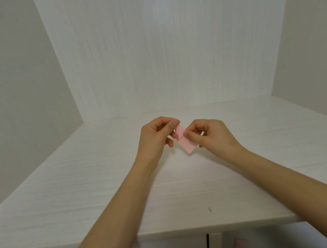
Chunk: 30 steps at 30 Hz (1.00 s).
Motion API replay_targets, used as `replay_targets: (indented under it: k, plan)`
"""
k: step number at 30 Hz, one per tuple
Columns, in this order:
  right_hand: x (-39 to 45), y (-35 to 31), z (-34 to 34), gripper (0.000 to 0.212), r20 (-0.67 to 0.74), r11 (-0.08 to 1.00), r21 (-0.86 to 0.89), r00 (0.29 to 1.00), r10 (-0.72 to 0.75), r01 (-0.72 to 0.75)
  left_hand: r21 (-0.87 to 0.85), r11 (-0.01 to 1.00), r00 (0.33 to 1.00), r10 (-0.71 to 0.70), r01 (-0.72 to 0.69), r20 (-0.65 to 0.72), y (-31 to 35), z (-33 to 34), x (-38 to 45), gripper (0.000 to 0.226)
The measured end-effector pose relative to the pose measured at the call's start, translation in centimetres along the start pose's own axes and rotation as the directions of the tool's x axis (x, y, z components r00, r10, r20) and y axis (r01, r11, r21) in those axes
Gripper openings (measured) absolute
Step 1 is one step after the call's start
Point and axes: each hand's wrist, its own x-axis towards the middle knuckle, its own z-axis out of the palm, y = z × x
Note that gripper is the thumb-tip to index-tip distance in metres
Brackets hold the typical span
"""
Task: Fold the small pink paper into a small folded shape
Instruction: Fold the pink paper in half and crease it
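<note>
While pinched — pink paper [185, 141], both hands.

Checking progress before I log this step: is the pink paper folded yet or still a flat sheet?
Folded, partly. The pink paper is a narrow strip with a crease across it, pinched by the left hand and right hand above the table.

No text, label, brand, number or sign can be read anywhere in the view.
</note>
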Motion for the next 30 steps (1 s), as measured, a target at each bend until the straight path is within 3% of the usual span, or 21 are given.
replay_targets:
  k: [14, 30]
  plan:
    - [0.03, -0.23, -0.23, 0.018, 0.008, 0.989, 0.141, 0.999, 0.034, -0.034, -0.120, 0.991, 0.997, -0.053, 0.060, 0.059, -0.14, -0.17, 0.18, 0.021]
    - [-0.03, -0.24, -0.11, 0.014, 0.052, 0.981, 0.190, 0.998, 0.019, -0.028, -0.068, 0.997, 0.999, -0.027, 0.029, 0.025, -0.12, -0.28, 0.13, 0.016]
